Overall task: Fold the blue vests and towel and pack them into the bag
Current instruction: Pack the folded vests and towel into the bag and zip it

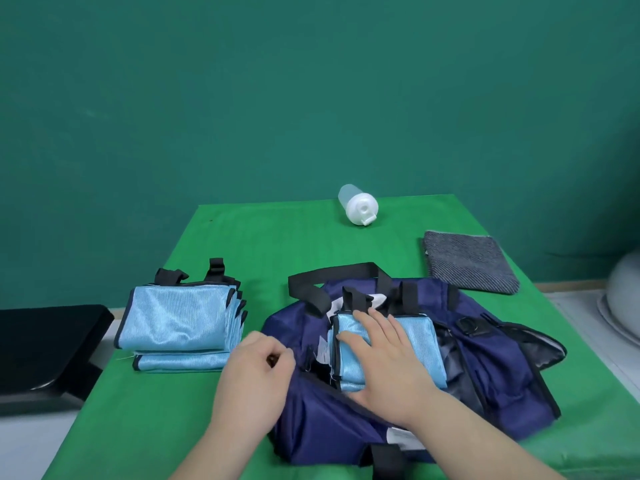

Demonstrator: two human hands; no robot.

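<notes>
In open bag (304, 420): folded vest (419, 344) under right hand (384, 351); possibly another beneath.

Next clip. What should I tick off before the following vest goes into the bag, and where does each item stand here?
1. Mouth of the bag open: ok, unzipped and spread.
2. The packed vest seated: ok, the right hand presses flat on it inside the opening.
3. The left hand steadying the bag: cannot tell; its fingers curl at the rim, grip hidden.
4. The stacked vests folded, on the table left of the bag: ok.
5. The towel packed: not ok; it lies folded beyond the bag.
</notes>
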